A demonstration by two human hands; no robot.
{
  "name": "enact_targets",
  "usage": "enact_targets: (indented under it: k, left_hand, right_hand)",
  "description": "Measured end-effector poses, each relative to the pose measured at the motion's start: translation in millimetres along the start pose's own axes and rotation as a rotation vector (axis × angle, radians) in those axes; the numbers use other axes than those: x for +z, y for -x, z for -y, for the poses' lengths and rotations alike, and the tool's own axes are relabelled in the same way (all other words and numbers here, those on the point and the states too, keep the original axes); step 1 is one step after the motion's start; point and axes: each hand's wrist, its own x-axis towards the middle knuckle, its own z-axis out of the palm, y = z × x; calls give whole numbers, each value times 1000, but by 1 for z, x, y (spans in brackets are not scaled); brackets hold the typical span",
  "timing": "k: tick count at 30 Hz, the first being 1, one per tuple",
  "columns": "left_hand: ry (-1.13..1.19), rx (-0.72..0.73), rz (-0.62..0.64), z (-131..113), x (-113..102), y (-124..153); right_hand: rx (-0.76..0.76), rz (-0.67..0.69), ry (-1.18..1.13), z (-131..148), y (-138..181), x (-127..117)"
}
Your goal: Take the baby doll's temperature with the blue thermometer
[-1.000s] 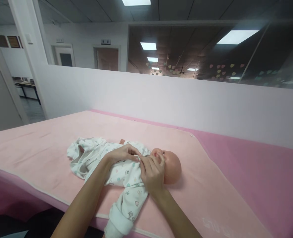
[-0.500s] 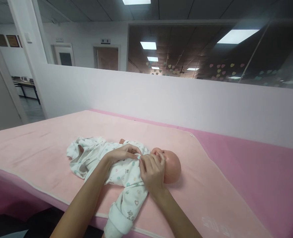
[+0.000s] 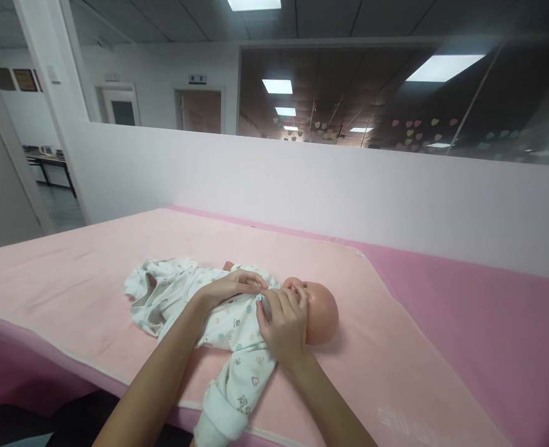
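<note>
A baby doll [image 3: 323, 310] lies on its back, its head to the right, dressed in a white printed romper [image 3: 225, 323]. My left hand [image 3: 237, 285] rests over the chest with its fingers bent and closed at the romper's front edge near the collar. Close beside the doll's chin, my right hand [image 3: 283, 320] pinches the same edge, where a small light snap button shows by the thumb. The hands nearly touch. One sleeve [image 3: 225, 400] stretches toward me with a folded cuff, and the romper's legs lie loose at left.
Under the doll is a pale pink mat [image 3: 381, 372] over a darker pink cover [image 3: 497, 298]. Behind the table runs a low white wall [image 3: 302, 186] with glass above it. A doorway and a desk [image 3: 48, 161] are at far left.
The right thumb has shifted slightly left and away from its fingers, with a bit of greyish cloth now showing between them. The left fingers moved a little; the doll stays in place.
</note>
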Motion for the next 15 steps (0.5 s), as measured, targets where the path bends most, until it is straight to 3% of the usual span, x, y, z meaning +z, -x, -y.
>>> enact_targets:
  k: [3, 9, 15]
  left_hand:
    - [6, -16, 18, 0, 0, -1]
    - [-45, -17, 224, 1, -24, 15]
    - [-196, 9, 151, 10, -41, 36]
  right_hand:
    - [-5, 13, 17, 0, -1, 0]
    - [2, -32, 72, 0, 1, 2]
    - [-210, 126, -105, 12, 6, 9]
